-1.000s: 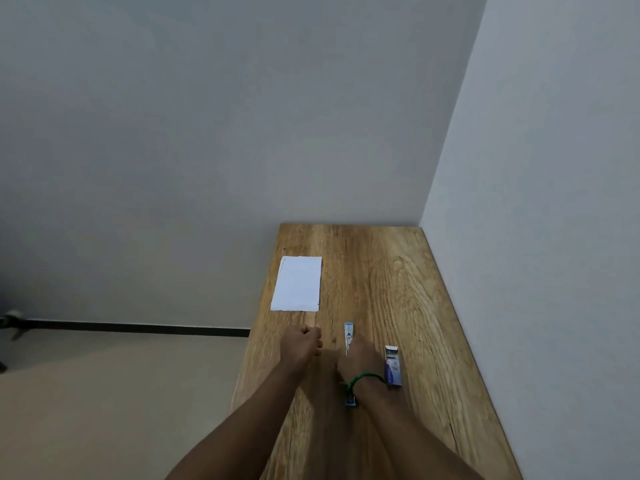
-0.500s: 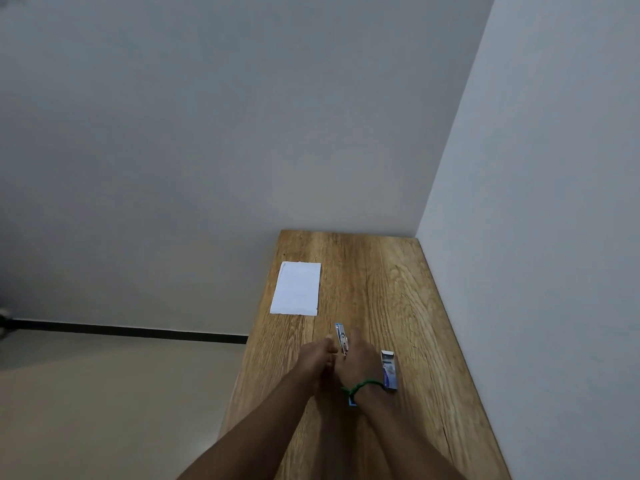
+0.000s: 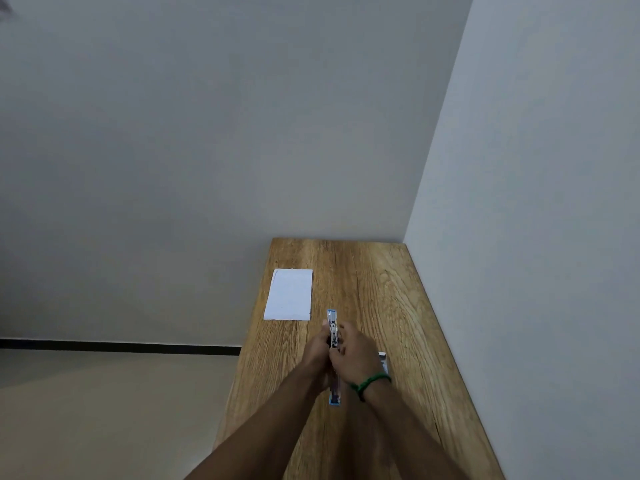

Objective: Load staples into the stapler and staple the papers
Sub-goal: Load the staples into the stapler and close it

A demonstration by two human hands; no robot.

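Observation:
A small blue and silver stapler lies lengthwise on the wooden table, opened out, its metal channel pointing away from me and its blue end near my wrists. My right hand, with a green band on the wrist, grips the stapler from the right. My left hand presses against it from the left, fingers curled at the metal channel. What the fingertips pinch is too small to tell. The white papers lie flat beyond the hands, to the left. The staple box is mostly hidden behind my right hand.
The table is narrow and runs away from me. A white wall stands along its right edge and another at its far end. The left edge drops to a beige floor.
My left hand has moved right from the bare table to the stapler and now meets my right hand on it. The stapler's far end has shifted slightly left.

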